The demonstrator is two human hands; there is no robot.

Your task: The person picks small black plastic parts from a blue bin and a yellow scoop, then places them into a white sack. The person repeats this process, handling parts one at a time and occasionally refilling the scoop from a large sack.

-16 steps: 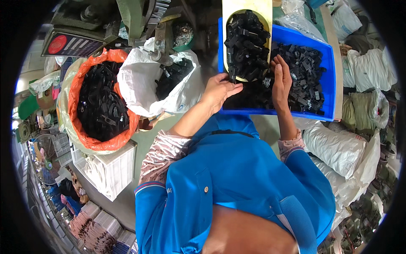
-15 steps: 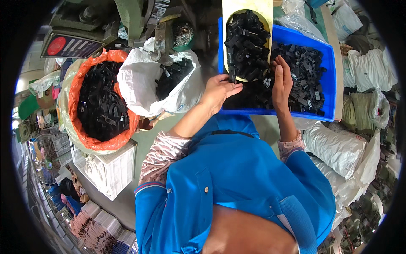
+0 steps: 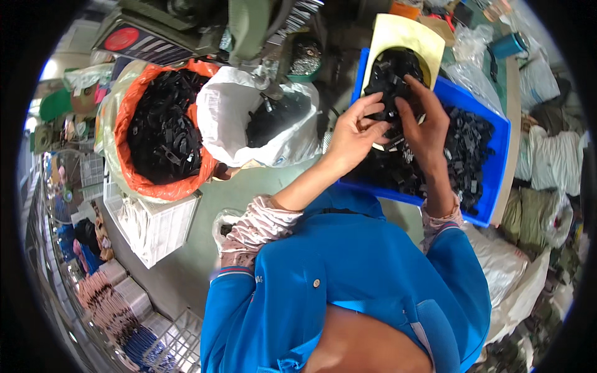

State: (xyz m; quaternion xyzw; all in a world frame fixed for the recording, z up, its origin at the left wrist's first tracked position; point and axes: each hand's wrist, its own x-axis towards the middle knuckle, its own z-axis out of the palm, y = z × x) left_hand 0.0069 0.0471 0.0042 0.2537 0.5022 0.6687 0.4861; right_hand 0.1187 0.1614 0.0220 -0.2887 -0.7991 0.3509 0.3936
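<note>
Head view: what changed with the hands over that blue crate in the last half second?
Both hands came together over the black parts: the left hand moved right, the right hand rose toward the yellow scoop, fingers meeting on small pieces. The blue crate, orange bag and white bag stayed put.

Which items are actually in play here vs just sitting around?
In play:
left hand and right hand, fingers in the black plastic parts
blue crate that holds them
pale yellow scoop of parts

Lying about:
orange-lined sack of black parts
white bag
white basket
teal cup
</note>
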